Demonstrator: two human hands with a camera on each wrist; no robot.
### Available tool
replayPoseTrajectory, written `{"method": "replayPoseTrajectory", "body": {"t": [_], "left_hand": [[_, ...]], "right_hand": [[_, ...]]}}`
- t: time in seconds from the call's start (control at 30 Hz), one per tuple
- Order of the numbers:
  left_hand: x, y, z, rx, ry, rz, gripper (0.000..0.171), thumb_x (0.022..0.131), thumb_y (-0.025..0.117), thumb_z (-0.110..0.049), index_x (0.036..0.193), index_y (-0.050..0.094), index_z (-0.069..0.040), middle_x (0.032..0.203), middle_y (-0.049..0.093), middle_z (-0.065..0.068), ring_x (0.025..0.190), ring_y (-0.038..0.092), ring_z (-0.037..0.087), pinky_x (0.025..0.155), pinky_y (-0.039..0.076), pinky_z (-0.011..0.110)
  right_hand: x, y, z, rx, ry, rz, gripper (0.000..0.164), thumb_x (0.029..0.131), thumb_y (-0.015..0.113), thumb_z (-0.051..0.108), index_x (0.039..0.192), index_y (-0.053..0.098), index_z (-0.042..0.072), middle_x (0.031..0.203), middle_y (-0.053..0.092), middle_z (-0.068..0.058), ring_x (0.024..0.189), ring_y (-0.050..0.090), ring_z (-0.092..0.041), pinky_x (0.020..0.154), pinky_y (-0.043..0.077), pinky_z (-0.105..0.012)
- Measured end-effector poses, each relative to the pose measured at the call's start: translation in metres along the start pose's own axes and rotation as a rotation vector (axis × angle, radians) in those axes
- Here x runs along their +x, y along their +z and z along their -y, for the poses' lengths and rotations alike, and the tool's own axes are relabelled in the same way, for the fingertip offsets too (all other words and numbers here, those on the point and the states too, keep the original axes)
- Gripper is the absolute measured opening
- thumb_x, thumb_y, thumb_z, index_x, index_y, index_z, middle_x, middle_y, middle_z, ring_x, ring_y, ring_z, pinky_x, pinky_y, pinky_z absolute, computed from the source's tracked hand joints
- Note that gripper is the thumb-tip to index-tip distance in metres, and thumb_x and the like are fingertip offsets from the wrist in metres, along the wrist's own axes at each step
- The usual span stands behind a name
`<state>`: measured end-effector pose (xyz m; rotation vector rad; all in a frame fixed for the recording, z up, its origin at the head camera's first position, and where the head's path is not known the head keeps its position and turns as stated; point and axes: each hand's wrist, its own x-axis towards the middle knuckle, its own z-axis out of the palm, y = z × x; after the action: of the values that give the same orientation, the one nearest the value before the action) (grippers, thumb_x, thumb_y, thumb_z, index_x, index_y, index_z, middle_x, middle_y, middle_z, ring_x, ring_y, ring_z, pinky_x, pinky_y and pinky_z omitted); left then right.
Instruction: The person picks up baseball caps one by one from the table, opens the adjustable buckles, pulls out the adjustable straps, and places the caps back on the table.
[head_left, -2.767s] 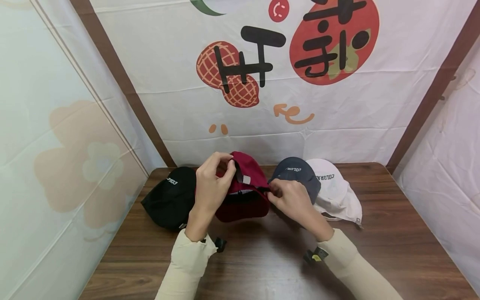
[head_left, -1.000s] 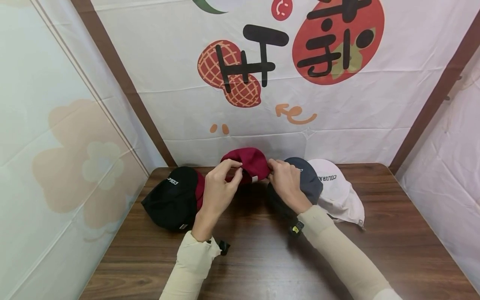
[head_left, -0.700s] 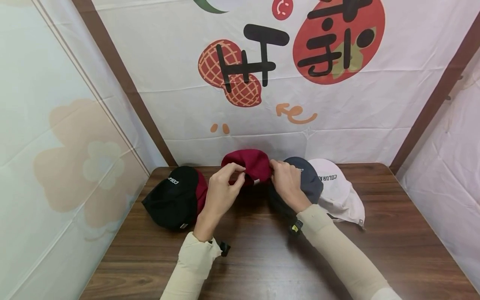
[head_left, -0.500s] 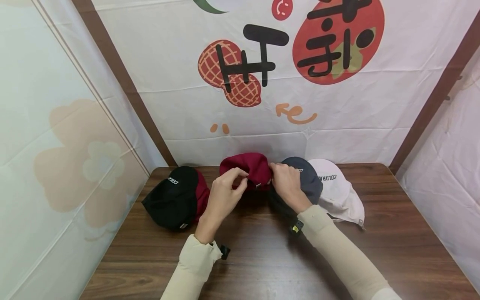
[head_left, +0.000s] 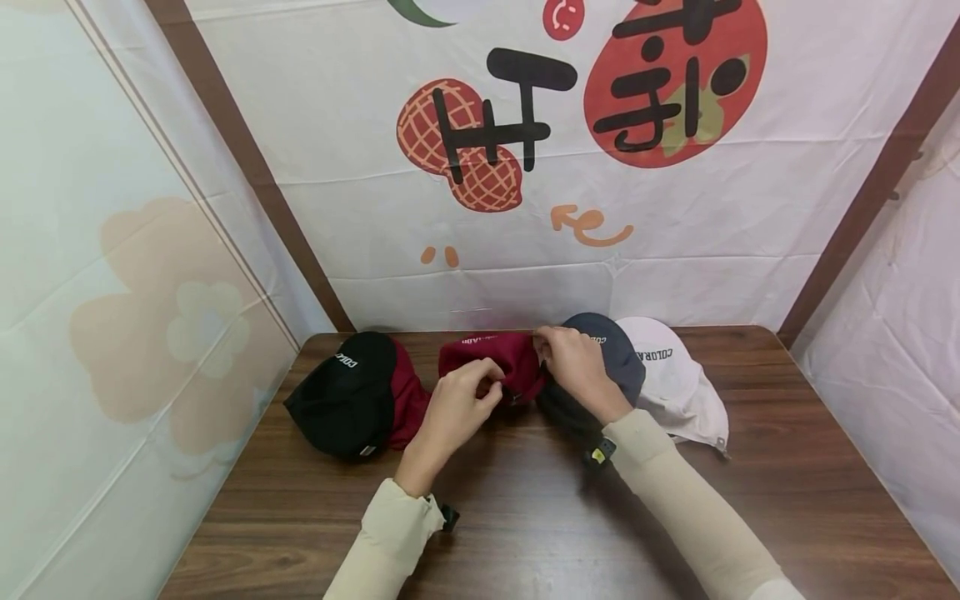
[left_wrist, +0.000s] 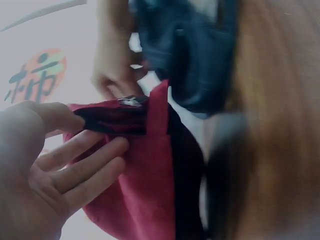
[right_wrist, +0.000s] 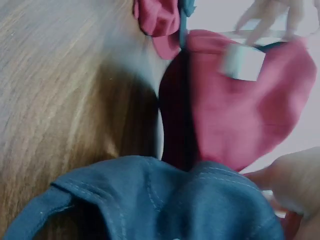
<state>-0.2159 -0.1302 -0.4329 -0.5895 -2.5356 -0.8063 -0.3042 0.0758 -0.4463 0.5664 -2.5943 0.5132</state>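
Toward twelve o'clock on the table [head_left: 525, 517], left grip [head_left: 457, 403] and right grip [head_left: 576, 362], nearly closed, pinch one red cap [head_left: 519, 357]; toward eleven, one black cap [head_left: 341, 408] and a second red cap [head_left: 408, 398]; toward one o'clock, one navy cap [head_left: 621, 362], one white cap [head_left: 669, 375].

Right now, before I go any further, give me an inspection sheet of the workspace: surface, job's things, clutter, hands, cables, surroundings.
Surface: brown wood-grain table.
Job's things: held red cap between the hands; black cap overlapping another red cap at left; dark blue-grey cap overlapping white cap at right.
Clutter: nothing seen besides the caps.
Hands: left hand and right hand pinch opposite sides of the held red cap.
Cables: nothing seen.
Surroundings: printed white cloth behind the table, with brown bars at its sides.
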Motion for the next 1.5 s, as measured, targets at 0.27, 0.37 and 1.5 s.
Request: {"method": "replayPoseTrajectory", "body": {"t": [0.27,0.37,1.5], "left_hand": [[-0.01,0.013,0.01,0.059,-0.089,0.171,0.011,0.09,0.062,-0.017,0.095,0.064,-0.026,0.085,0.063,-0.013,0.063,0.051,0.004,0.056,0.043,0.02],[-0.011,0.014,0.013,0.061,-0.135,0.164,0.009,0.089,0.061,-0.019,0.09,0.064,-0.028,0.076,0.061,-0.014,0.06,0.052,0.002,0.053,0.043,0.021],[-0.012,0.016,0.031,0.018,-0.303,0.105,0.031,0.097,0.053,-0.05,0.08,0.065,-0.028,0.059,0.054,-0.003,0.057,0.048,0.01,0.054,0.04,0.028]], "right_hand": [[-0.003,-0.006,0.005,0.052,-0.113,0.052,0.026,0.088,0.068,0.014,0.11,0.075,0.025,0.103,0.07,0.004,0.07,0.061,-0.013,0.052,0.048,-0.03],[-0.006,-0.006,0.005,0.031,-0.133,0.078,0.023,0.088,0.069,0.017,0.108,0.076,0.026,0.1,0.067,0.006,0.074,0.061,-0.012,0.055,0.049,-0.029],[-0.024,-0.012,0.007,0.019,-0.109,0.102,0.012,0.084,0.068,0.016,0.092,0.073,0.022,0.09,0.066,0.007,0.084,0.059,-0.014,0.068,0.054,-0.033]]}}
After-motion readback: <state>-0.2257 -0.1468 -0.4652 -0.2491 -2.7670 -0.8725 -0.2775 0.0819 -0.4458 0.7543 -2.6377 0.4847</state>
